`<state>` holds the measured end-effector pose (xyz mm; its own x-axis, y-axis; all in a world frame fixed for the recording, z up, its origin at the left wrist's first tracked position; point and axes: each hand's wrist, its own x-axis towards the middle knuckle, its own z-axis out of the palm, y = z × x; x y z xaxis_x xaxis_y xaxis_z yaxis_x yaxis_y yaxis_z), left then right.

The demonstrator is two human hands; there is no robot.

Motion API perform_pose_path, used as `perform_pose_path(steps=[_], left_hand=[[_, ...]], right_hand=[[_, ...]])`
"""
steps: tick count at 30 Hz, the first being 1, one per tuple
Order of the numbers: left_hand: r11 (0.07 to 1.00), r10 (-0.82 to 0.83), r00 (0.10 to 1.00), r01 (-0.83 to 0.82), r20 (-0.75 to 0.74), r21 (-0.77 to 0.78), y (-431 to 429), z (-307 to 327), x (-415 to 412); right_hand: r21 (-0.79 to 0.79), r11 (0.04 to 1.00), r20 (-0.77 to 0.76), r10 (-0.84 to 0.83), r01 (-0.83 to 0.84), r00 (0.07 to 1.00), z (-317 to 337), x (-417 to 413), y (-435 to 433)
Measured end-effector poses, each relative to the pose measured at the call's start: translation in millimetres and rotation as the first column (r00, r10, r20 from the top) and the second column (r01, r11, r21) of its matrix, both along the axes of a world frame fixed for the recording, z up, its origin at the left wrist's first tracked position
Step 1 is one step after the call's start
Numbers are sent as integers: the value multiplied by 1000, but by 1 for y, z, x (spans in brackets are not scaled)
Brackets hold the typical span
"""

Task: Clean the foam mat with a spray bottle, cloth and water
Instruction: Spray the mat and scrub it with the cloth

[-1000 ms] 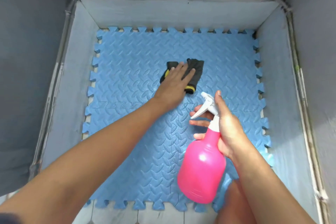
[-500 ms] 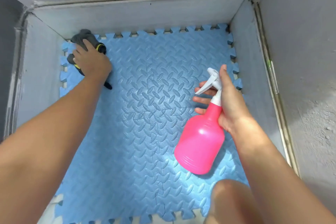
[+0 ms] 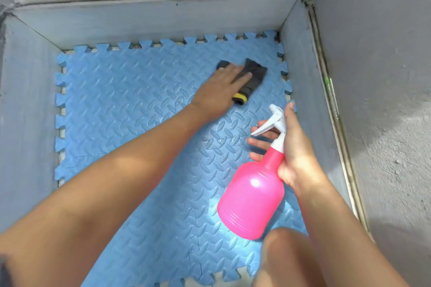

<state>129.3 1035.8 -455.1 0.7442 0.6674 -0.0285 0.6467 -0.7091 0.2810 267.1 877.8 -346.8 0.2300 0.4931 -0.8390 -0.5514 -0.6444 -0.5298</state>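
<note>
Presses a dark grey cloth [image 3: 255, 72] with a yellow-edged end flat onto the blue foam mat [image 3: 130, 105] with the left hand [image 3: 221, 87], fingers straight and spread, near the mat's far right corner. Grips the neck of a pink spray bottle [image 3: 253, 196] in the right hand [image 3: 296, 154], thumb laid up along the white spray head, fingers curled round by the trigger. Holds it tilted over the mat's right side. Keeps a bare knee [image 3: 284, 256] over the mat's near right corner. Works inside grey walls [image 3: 151, 23] hemming the mat's far, left and right edges.
</note>
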Motion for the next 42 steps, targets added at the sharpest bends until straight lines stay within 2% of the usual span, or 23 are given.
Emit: perform_pose_path(steps=[3, 6, 8, 11, 18, 21, 24, 29, 35, 38, 40, 41, 42], left_hand=[[943, 334, 942, -334, 42, -12, 21, 1, -67], [778, 628, 778, -628, 12, -9, 18, 5, -152], [694, 720, 694, -720, -6, -6, -1, 7, -198], [701, 713, 701, -713, -14, -10, -49, 8, -232], [885, 455, 890, -455, -17, -98, -189, 16, -229], [908, 400, 916, -400, -23, -122, -237, 17, -241], [877, 443, 896, -433, 0, -208, -266, 19, -262], [770, 565, 811, -452, 151, -450, -288, 57, -293], [595, 731, 637, -418, 245, -686, -313, 138, -296], [501, 847, 472, -555, 245, -664, -333, 149, -300], [449, 892, 378, -668, 250, -594, -355, 146, -313], [432, 902, 349, -702, 255, -567, -369, 142, -321], [414, 910, 319, -728, 265, -546, -384, 139, -328]], right_hand=[[-13, 1000, 15, 24, -24, 1000, 2, -5, -5], [-23, 999, 47, 49, -48, 998, 3, -10, -7], [-17, 998, 70, 68, -67, 995, 6, -17, -5], [-5, 994, 98, 106, -106, 990, 10, -34, -3], [105, 951, 131, 275, -290, 952, 23, -95, -6], [167, 899, 189, 374, -405, 908, 34, -128, -10], [267, 812, 286, 448, -519, 847, 48, -165, -21], [387, 663, 444, 475, -641, 760, 70, -220, -53], [513, 463, 540, 480, -723, 691, 94, -281, -87], [561, 375, 529, 523, -738, 668, 101, -312, -103], [562, 277, 523, 612, -780, 594, 103, -326, -111], [555, 194, 511, 688, -809, 515, 103, -330, -114], [538, 83, 500, 770, -839, 397, 99, -332, -116]])
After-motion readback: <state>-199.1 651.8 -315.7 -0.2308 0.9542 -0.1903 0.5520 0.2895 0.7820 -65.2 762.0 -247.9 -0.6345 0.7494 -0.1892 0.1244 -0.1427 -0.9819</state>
